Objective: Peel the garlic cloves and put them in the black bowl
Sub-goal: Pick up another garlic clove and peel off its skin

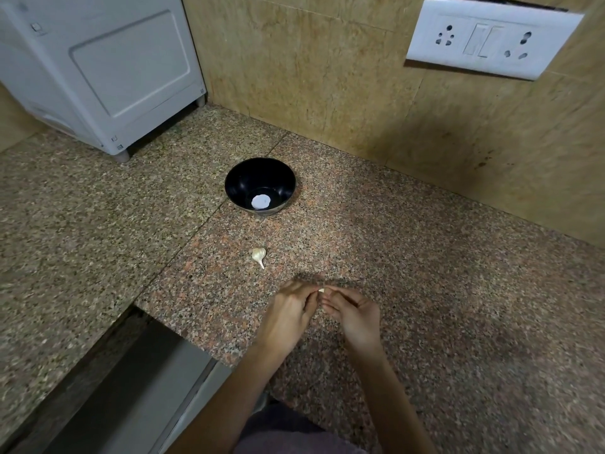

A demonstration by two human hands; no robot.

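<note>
Speckled granite worktop [425, 290] carries the black bowl [239, 181] at the far middle, and on its near side we see one unpeeled garlic clove [258, 255] lying alone. Nearer still, our left hand [288, 314] and right hand [355, 314] meet, each grip pinching a second small clove [321, 290] at the fingertips.

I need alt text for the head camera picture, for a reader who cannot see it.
Two bare hands, left hand and right hand, pinch a small pale garlic clove between them over a speckled granite counter. Beyond them are a second, unpeeled garlic clove and a round black bowl with a white spot at its bottom.
</note>
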